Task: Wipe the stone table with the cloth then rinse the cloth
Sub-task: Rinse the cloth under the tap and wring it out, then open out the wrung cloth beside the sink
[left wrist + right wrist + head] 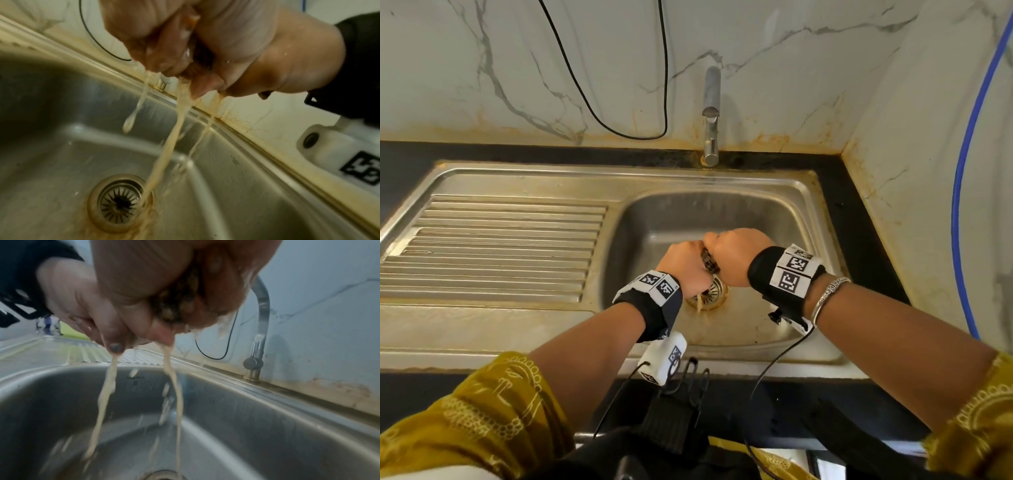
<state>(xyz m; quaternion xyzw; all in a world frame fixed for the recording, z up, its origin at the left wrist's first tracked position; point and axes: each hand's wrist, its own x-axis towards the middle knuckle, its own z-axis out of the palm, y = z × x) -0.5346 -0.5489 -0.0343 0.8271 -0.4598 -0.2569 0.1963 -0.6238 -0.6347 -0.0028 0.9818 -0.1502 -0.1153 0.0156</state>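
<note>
Head view: left hand (686, 265) and right hand (736, 255), fists side by side, clench the cloth (709, 261) above the sink (784, 212) drain (710, 291). Wrist views alone show murky beige water (174, 129) streaming down from the fists. Cloth mostly hidden; the exposed strip is dark, mottled, wet.

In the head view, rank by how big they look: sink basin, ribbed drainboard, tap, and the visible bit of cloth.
1. ribbed drainboard and sink basin: look alike, and arms hide part of the basin, so unranked.
3. tap.
4. cloth: only a sliver shows between the left hand and right hand.
</note>
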